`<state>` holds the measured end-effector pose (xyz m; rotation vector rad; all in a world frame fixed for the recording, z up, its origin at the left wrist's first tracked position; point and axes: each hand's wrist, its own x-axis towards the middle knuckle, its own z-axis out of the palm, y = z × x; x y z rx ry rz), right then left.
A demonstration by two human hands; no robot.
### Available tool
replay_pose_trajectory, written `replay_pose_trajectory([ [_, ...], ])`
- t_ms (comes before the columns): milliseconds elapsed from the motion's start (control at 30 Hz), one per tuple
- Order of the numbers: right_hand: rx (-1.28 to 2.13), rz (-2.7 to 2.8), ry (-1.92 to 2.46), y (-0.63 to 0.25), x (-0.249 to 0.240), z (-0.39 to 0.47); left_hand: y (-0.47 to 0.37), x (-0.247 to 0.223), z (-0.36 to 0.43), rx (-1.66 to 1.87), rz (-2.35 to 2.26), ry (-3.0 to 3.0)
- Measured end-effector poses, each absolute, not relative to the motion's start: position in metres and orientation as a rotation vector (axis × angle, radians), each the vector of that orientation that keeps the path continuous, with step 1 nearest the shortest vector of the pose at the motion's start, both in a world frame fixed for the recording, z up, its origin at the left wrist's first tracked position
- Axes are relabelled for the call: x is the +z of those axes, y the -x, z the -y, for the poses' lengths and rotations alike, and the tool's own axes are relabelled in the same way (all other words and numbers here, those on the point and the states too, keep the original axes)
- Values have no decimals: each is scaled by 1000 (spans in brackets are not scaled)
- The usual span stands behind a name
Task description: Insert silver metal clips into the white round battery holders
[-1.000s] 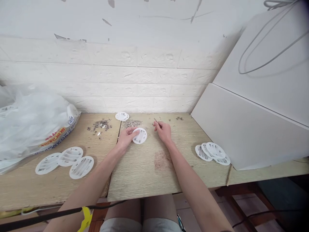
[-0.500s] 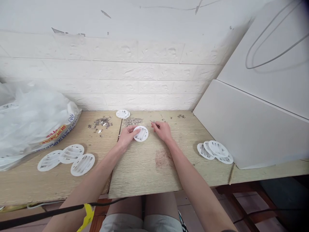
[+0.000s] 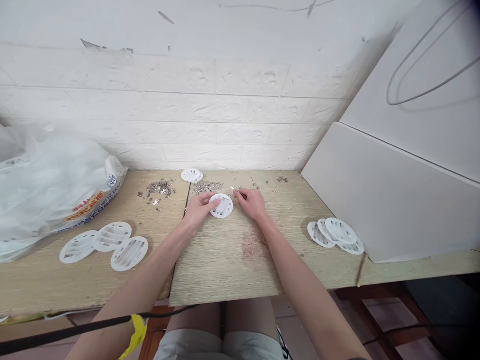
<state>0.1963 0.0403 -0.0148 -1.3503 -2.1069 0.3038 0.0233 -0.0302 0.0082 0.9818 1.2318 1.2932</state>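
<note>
Between the thumb and fingers of my left hand (image 3: 199, 210) is a round white plastic battery holder (image 3: 222, 206), tilted a little above the table. Long slots and small metal contacts show on its face. A pair of tweezers (image 3: 238, 192) is pinched in my right hand (image 3: 252, 203), its tip pointing up and left, just apart from the holder's upper right rim. Whether the tip carries a part is too small to tell. Behind the holder lies a pile of small metal contacts (image 3: 207, 187).
Another metal pile (image 3: 160, 189) lies left, and more bits (image 3: 283, 179) lie back right. Similar white holders rest at left (image 3: 129, 254), back (image 3: 191, 175) and right (image 3: 340, 231). A filled plastic bag (image 3: 56, 185) stands far left; a white panel (image 3: 405, 195) borders the right.
The holder has turned slightly in my left hand and sits a touch further right in view. The tweezers' tip has shifted slightly left and shows brighter. The view has shifted a little.
</note>
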Motion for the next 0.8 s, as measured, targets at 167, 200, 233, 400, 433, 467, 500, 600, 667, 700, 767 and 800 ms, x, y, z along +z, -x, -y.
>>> replay_pose_trajectory([
  [167, 276, 2151, 1385, -191, -13, -35, -24, 10, 30, 1406, -1182, -1046],
  [200, 258, 2164, 1399, -190, -14, -34, -23, 10, 29, 1444, -1181, -1051],
  [233, 236, 2182, 1414, -189, -14, -33, -23, 10, 29, 1481, -1178, -1051],
  [400, 148, 2308, 1461, -185, -14, -30, -20, 10, 29, 1558, -1104, -1052],
  [433, 139, 2326, 1460, -184, -13, -30, -20, 10, 29, 1555, -1087, -1058],
  [467, 133, 2338, 1458, -183, -13, -29, -20, 11, 30, 1550, -1074, -1061],
  [500, 132, 2341, 1457, -183, -13, -29, -20, 11, 30, 1544, -1061, -1062],
  [600, 142, 2326, 1452, -182, -13, -29, -21, 13, 31, 1526, -1033, -1070],
  [667, 151, 2314, 1439, -182, -13, -30, -21, 13, 32, 1521, -1024, -1076],
  [700, 155, 2308, 1431, -181, -13, -30, -21, 13, 32, 1518, -1019, -1078],
  [767, 159, 2297, 1424, -181, -13, -30, -21, 12, 31, 1511, -1004, -1088],
  [800, 160, 2294, 1423, -181, -13, -30, -20, 11, 31, 1507, -996, -1094],
])
